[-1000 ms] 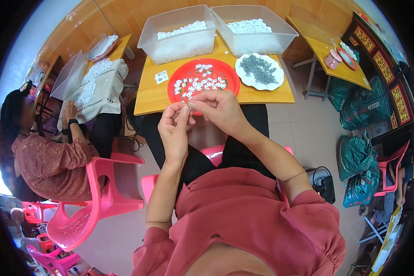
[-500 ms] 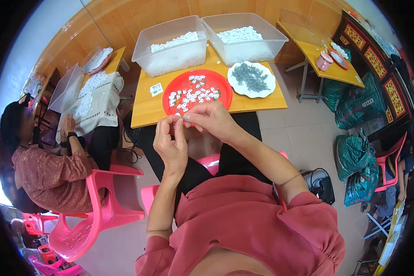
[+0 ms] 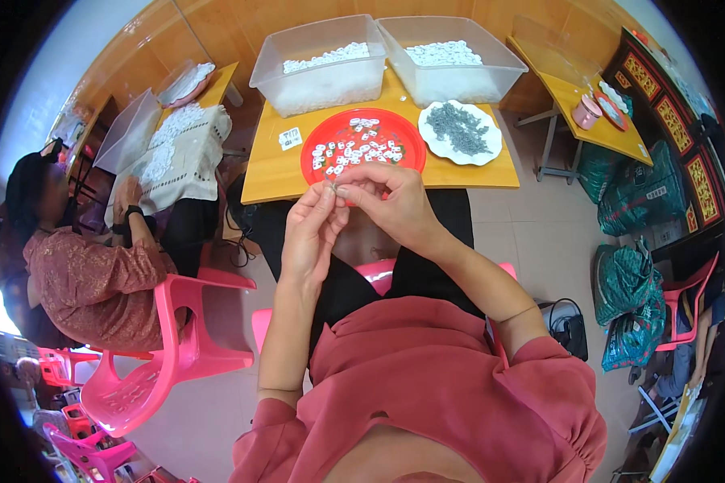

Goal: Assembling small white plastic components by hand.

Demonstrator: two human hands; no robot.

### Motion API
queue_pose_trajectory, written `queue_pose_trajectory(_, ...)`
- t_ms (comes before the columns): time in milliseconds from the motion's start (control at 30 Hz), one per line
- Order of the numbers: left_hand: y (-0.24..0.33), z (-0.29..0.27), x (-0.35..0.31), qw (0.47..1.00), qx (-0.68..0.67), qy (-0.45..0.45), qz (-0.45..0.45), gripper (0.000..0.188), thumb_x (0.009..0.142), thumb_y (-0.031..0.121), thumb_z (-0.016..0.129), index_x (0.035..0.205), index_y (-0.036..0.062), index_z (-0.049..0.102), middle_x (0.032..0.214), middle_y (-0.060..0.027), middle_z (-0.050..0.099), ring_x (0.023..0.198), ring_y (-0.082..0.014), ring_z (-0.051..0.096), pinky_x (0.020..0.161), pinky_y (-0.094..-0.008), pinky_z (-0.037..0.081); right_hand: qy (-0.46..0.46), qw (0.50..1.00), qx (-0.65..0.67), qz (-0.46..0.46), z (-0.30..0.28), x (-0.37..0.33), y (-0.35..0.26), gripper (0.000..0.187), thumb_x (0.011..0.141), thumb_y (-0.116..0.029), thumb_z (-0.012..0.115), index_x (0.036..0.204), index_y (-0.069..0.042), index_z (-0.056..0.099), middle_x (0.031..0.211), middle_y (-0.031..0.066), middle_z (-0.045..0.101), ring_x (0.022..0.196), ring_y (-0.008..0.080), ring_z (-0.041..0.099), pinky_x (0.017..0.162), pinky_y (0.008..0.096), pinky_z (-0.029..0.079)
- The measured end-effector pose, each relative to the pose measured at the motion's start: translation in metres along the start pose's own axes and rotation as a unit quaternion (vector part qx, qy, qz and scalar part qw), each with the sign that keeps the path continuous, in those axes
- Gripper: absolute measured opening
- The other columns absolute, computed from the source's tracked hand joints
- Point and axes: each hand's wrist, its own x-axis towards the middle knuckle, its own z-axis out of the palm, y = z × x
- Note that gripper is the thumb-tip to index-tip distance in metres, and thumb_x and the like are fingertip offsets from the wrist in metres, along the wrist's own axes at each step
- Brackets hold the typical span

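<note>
Small piece [image 3: 333, 187] between left fingers [image 3: 323, 206] and right fingers [image 3: 362, 196]

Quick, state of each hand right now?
Left hand: closed, pinching a tiny piece, too small to identify.
Right hand: closed, pinching at the same tiny piece.

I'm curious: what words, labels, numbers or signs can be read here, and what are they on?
No text reads clearly enough to quote.
White square on the yellow table: dark marks, too small to read.
Big green bag at right: pale printing, too small and blurred.
White pieces in the red tray: small dark marks; whether printed, I cannot tell.
</note>
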Motion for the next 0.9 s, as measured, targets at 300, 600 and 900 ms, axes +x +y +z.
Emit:
queue_pose_trajectory(300, -0.002, -0.001, -0.002, 0.982, -0.127, -0.104, -0.098, 0.018, 0.093, 0.016, 0.053, 0.106, 0.0034, 0.055, 0.081, -0.0008, 0.057, 0.069, -0.0092, 0.052, 0.064, -0.0220, 0.044, -0.076, 0.987, 0.127, 0.056, -0.010, 0.003, -0.007, 0.012, 0.083, -0.007, 0.064, 0.090, 0.001, 0.067, 0.072, 0.0028, 0.065, 0.061, 0.0039, 0.058, 0.055, 0.0181, 0.047)
queue_pose_trajectory(600, -0.003, 0.016, -0.010, 0.965, 0.211, 0.074, 0.139, 0.014, 0.085, 0.006, 0.063, 0.097, -0.0016, 0.063, 0.081, -0.0045, 0.065, 0.068, -0.0071, 0.058, 0.062, -0.0176, 0.048, -0.029, 0.967, 0.226, 0.113, -0.005, 0.000, -0.006, 0.012, 0.082, -0.006, 0.065, 0.088, 0.004, 0.066, 0.076, 0.0054, 0.065, 0.067, 0.0073, 0.061, 0.061, 0.0191, 0.048)
queue_pose_trajectory(900, -0.003, 0.019, -0.013, 0.937, 0.297, 0.081, 0.164, 0.014, 0.084, 0.007, 0.065, 0.094, -0.0033, 0.064, 0.081, -0.0045, 0.066, 0.068, -0.0054, 0.058, 0.064, -0.0177, 0.046, -0.027, 0.913, 0.319, 0.254, -0.006, 0.001, 0.003, 0.013, 0.080, -0.010, 0.068, 0.085, 0.001, 0.065, 0.069, 0.0014, 0.058, 0.054, 0.0034, 0.045, 0.049, 0.0195, 0.034)
